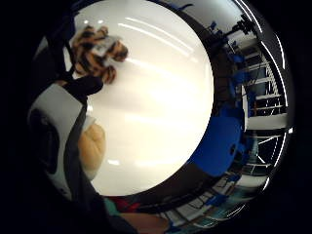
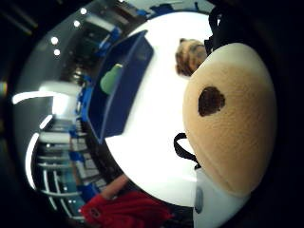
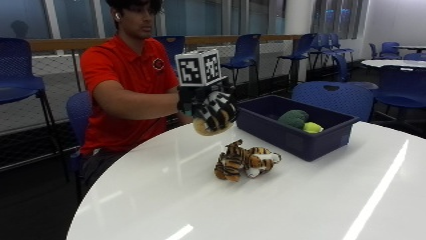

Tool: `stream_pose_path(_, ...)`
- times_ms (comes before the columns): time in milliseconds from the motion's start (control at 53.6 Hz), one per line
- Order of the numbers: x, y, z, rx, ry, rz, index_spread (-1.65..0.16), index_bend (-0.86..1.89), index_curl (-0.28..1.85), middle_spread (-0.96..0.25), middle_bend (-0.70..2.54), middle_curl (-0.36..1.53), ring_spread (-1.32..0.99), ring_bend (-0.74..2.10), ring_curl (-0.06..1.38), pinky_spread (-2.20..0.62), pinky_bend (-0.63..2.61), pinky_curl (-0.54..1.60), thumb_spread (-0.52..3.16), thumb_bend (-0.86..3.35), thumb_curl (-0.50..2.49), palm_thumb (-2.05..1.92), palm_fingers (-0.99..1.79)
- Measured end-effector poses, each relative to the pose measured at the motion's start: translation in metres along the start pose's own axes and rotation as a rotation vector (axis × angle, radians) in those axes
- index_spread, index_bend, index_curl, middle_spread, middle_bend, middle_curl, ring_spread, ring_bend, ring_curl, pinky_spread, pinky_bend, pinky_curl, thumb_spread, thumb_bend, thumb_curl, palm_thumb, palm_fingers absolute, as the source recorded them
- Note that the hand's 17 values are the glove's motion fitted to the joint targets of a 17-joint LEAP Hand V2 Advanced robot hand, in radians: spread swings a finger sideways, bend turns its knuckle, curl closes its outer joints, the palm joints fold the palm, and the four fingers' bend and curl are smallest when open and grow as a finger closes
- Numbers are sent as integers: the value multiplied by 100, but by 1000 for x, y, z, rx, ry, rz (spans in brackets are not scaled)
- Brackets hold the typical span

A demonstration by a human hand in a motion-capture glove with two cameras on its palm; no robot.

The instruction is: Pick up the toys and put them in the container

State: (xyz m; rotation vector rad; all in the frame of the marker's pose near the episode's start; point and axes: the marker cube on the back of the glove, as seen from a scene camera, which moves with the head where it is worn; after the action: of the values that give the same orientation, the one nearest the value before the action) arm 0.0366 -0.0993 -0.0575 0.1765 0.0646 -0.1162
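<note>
Above the worktop [image 3: 319,200]: my grip [image 3: 200,102], fingers curled round a striped plush toy [image 3: 213,117], held clear of the surface.
Tiger toy [image 3: 245,161]: I see it lying on the worktop, near the container.
Blue container [image 3: 293,135]: holds a green toy [image 3: 293,118] and a yellow-green one [image 3: 312,127].

**Person at table: clothing and hand gear**

Shirt [image 3: 126,75]: red polo, short sleeves, collar, small round dark badge on the chest. Right hand [image 3: 206,107]: black glove with black straps and loops, plus a white plastic housing with a dark inset at the palm. Trousers: dark.
</note>
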Motion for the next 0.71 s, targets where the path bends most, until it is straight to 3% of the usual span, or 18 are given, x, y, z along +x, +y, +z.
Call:
stream_pose_path(299,-76,-66,-25,30,-67,-94,-45,19,55,-48,45,59,-53,88,45,-43,98,40,67,9,83,68,98)
stream_pose_path(709,-180,-106,-12,10,-121,-184,-48,18,69,-52,42,71,-54,90,51,-43,99,42,60,4,94,69,96)
